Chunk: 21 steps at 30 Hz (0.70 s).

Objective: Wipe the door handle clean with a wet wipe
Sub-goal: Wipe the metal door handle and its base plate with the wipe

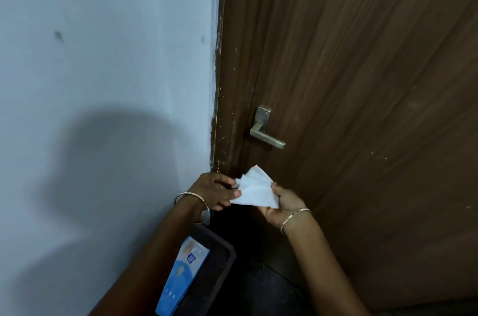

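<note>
Left hand: the left hand [216,190], a thin bangle on its wrist, is reaching in from the lower left with the forearm angled up and right; its fingers [234,194] are pinching the left edge of the white crumpled wet wipe [254,190].
Right hand: the right hand [283,205], also wearing a thin bangle, is coming in from the lower right, palm turned up and to the left; its fingers are gripping the wipe's right edge.
Wet wipe: it is hanging spread between both hands, below the handle and well apart from it.
Door handle: the brushed-metal lever door handle [267,138] is sitting on the dark brown wooden door [362,82], near its left edge, untouched.
Near left: a blue wet-wipe packet [181,277] is lying on a dark tray [219,264] beside the pale blue wall [103,56].
</note>
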Each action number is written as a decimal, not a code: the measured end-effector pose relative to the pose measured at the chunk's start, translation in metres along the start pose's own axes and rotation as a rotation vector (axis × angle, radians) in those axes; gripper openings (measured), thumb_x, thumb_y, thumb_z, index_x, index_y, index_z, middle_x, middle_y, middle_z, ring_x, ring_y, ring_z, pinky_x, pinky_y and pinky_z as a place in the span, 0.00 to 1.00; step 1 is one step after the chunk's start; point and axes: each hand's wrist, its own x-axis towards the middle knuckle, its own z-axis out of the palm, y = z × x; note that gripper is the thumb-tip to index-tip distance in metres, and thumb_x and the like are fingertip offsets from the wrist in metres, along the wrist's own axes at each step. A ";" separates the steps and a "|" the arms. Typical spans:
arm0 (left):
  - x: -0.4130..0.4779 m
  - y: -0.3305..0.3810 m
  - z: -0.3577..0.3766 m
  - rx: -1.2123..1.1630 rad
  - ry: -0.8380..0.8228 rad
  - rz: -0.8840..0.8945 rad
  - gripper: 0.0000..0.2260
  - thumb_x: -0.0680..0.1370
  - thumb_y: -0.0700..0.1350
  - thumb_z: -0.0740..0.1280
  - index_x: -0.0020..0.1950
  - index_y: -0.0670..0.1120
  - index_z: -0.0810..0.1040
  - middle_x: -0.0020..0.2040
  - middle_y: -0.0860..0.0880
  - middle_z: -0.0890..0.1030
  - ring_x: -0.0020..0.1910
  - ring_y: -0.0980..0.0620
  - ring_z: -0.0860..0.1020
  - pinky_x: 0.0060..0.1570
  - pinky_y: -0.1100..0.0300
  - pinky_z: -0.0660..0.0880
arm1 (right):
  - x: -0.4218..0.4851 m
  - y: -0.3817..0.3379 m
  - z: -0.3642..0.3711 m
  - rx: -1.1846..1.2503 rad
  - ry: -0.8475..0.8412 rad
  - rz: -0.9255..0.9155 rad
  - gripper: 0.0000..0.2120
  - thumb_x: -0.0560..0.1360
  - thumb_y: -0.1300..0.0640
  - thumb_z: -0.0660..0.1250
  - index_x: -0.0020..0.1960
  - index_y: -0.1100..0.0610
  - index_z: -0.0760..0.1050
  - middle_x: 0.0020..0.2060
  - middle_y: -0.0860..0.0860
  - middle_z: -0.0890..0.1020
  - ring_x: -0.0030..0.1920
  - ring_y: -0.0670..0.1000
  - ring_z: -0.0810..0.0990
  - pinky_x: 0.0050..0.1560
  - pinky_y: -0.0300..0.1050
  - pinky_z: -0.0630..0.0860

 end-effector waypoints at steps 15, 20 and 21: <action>0.080 0.029 0.017 -0.085 -0.015 0.017 0.05 0.75 0.51 0.71 0.49 0.52 0.80 0.46 0.47 0.85 0.44 0.52 0.83 0.42 0.59 0.79 | 0.068 -0.052 0.033 -1.536 0.152 -1.351 0.18 0.81 0.54 0.66 0.66 0.63 0.78 0.66 0.60 0.80 0.69 0.59 0.75 0.70 0.51 0.70; 0.091 0.030 0.019 -0.107 -0.035 -0.006 0.04 0.76 0.50 0.71 0.49 0.53 0.80 0.47 0.48 0.85 0.45 0.53 0.84 0.40 0.60 0.78 | 0.081 -0.060 0.022 -1.576 0.077 -1.402 0.21 0.82 0.45 0.61 0.67 0.57 0.78 0.67 0.55 0.80 0.70 0.55 0.75 0.71 0.52 0.70; 0.092 0.031 0.020 -0.117 -0.031 -0.017 0.04 0.76 0.49 0.71 0.49 0.52 0.80 0.46 0.48 0.85 0.45 0.53 0.84 0.39 0.60 0.78 | 0.082 -0.067 0.019 -1.556 0.061 -1.439 0.16 0.81 0.51 0.65 0.65 0.57 0.80 0.64 0.54 0.82 0.66 0.54 0.79 0.67 0.47 0.73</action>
